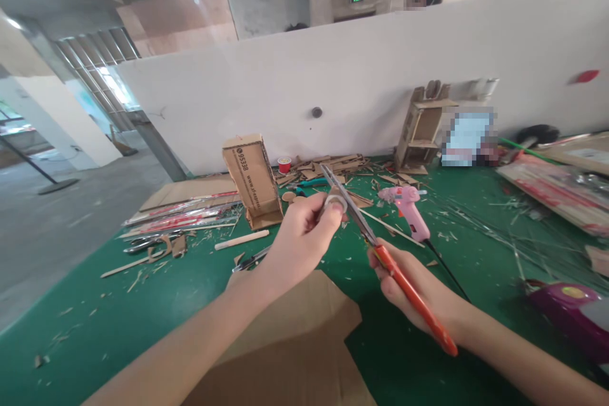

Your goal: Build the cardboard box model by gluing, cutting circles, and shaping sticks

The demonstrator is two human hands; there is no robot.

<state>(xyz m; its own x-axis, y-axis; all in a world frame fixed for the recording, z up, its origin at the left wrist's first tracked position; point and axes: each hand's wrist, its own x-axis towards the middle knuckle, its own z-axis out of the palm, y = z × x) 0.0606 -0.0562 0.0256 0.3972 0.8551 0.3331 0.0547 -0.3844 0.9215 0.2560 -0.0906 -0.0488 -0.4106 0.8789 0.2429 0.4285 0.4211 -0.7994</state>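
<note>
My left hand [309,225] is closed, thumb and fingers pinching a small round cardboard disc [335,201]. In my right hand [409,279] is a pair of scissors [404,288] with orange-red handles, seen nearly edge-on. The long metal blades [349,203] slant up and left, passing right beside the disc; whether they touch it I cannot tell. Below both hands a large flat cardboard sheet [290,336] lies on the green tabletop. Near my left wrist a utility knife [252,259] rests partly hidden behind my forearm.
A cardboard box [252,181] stands upright left of centre. Cardboard scraps [328,168] lie along the white partition [266,89]. Toward the right are a pink glue gun [408,206] with a black cord, a small cardboard shelf [423,127] and a purple object [571,317]. Wrapped sticks [190,216] lie left.
</note>
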